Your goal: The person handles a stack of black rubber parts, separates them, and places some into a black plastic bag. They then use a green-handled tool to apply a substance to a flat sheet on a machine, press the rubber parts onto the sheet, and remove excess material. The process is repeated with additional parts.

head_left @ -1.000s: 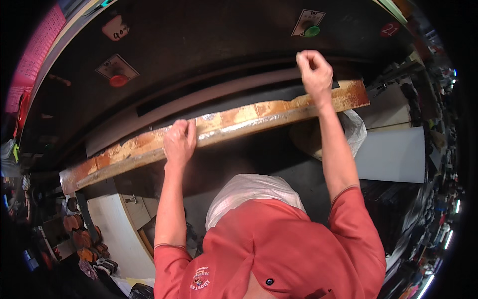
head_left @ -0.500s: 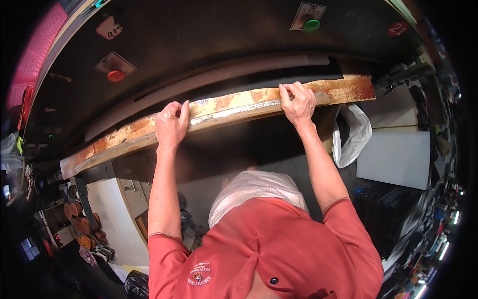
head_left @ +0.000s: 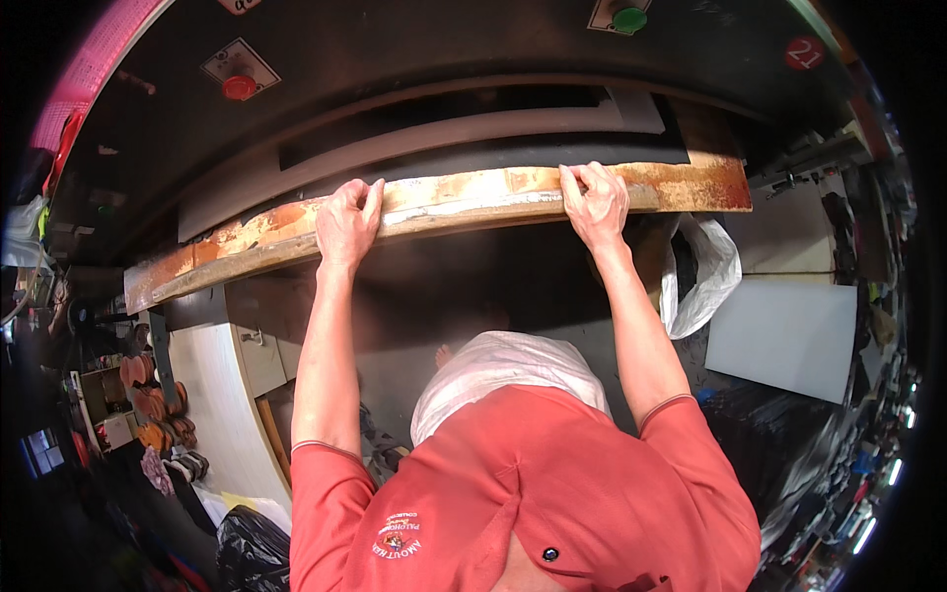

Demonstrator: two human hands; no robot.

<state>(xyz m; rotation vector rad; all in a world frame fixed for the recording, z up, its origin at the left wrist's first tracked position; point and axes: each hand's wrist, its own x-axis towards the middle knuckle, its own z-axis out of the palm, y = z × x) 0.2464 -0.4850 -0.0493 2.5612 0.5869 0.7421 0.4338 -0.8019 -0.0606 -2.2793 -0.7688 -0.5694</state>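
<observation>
Gripping a long, worn plank (head_left: 464,197) with both hands, the person stands at the front of a big dark machine (head_left: 444,69). The left hand (head_left: 347,222) is clamped over the plank's near edge toward its left half, and the right hand (head_left: 595,200) is clamped the same way further along, the two well apart. The plank lies crosswise at the lip of the machine's wide slot (head_left: 444,118), with a pale grey sheet (head_left: 414,153) just behind it. A red button (head_left: 240,87) and a green one (head_left: 628,18) sit above. A white plastic bag (head_left: 702,276) hangs just below the plank's right end. By the look of it, the plank is seated at the opening but not released; letting go is what remains.
</observation>
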